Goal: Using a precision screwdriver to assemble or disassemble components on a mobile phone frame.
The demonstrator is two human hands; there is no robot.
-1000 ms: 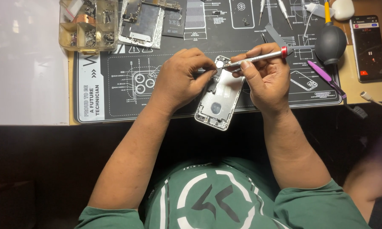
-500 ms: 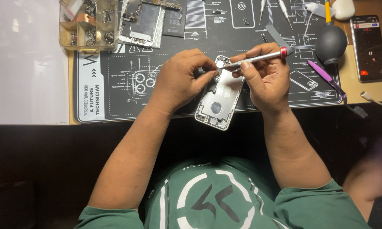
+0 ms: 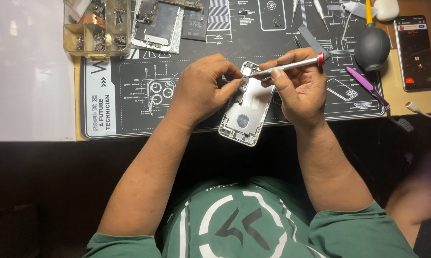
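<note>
Hands are meeting over an opened silver phone shell (image 3: 246,112), which is lying tilted on the near edge of a black printed work mat (image 3: 129,102), its lower end jutting past the mat's border toward the person. The left hand (image 3: 201,88) is curling over the shell's upper left side, fingertips pressed together against its frame. The right hand (image 3: 299,88) is pinching a slim silver screwdriver (image 3: 287,66) with a red ring near its cap, holding it nearly level so that the tip is pointing into the shell's top corner.

At the mat's far left corner a clear plastic parts tray (image 3: 98,26) is sitting, its small compartments holding tiny screws and metal bits; one compartment is holding a copper-coloured piece. Just beside the tray another stripped phone frame (image 3: 158,24) is lying flat. To the right, a dark rubber air blower (image 3: 372,47) is standing near a purple pry tool (image 3: 361,80), and a lit smartphone (image 3: 414,52) is resting on the table (image 3: 402,98) beyond the mat's edge.
</note>
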